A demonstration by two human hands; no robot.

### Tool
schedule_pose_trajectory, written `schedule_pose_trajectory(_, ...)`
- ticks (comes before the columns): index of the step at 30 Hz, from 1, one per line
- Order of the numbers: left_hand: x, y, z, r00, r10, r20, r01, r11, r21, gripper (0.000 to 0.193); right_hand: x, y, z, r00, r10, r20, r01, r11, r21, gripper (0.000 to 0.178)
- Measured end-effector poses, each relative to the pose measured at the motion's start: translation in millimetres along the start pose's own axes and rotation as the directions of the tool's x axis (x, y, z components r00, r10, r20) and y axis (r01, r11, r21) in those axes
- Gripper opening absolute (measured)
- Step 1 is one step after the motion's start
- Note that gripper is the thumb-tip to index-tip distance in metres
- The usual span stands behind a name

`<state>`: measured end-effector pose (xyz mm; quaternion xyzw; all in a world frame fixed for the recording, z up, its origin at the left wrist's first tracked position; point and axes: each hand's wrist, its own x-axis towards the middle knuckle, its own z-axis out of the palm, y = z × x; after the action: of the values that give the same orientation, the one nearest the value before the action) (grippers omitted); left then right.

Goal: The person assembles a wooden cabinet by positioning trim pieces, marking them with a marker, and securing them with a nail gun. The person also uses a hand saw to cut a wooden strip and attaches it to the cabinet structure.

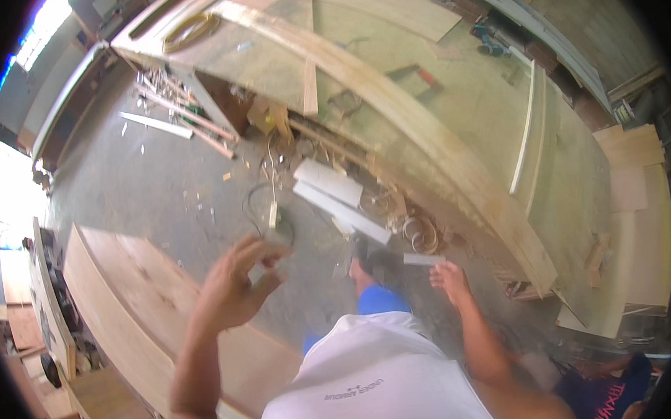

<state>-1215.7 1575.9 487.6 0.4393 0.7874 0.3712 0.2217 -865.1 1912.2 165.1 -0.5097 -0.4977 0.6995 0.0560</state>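
Note:
My right hand (451,281) pinches one end of a short, flat, pale strip (423,259), which points left from my fingertips. My left hand (236,283) is raised above the curved wooden panel on the left, its fingers bent and its thumb set apart from them. Motion smears that hand. A pale blur shows around its fingertips, and I cannot tell whether it is something held. Beyond my hands, a long curved wooden strip (415,124) runs along the near edge of a large workbench (265,56).
A cordless drill (486,40) and a red-handled saw (424,76) lie on the bench. White boards (339,201), wood shavings (421,235) and a power cord (274,213) are on the floor. A curved wooden panel (137,298) stands at left. Another person's dark shirt (608,392) shows lower right.

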Motion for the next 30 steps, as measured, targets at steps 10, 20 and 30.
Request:
schedule_pose_trajectory(10, 37.1, -120.0, 31.0, 0.733, -0.658, -0.17, 0.333, 0.566, -0.754, 0.031, 287.1, -250.4, 264.4, 0.722, -0.689, 0.062, 0.645, 0.637, -0.423, 0.04)
schedule_pose_trajectory(20, 295.7, 67.8, -128.8, 0.786, 0.581, 0.21, -0.594, 0.805, -0.003, 0.035, 347.4, -294.8, 368.2, 0.76, -0.622, 0.189, 0.305, 0.085, -0.949, 0.076)
schedule_pose_trajectory(30, 406.2, 43.5, -131.7, 0.124, 0.839, 0.53, -0.724, 0.441, -0.53, 0.043, 297.8, -407.0, 318.4, 0.973, -0.034, 0.228, 0.229, 0.028, -0.973, 0.041)
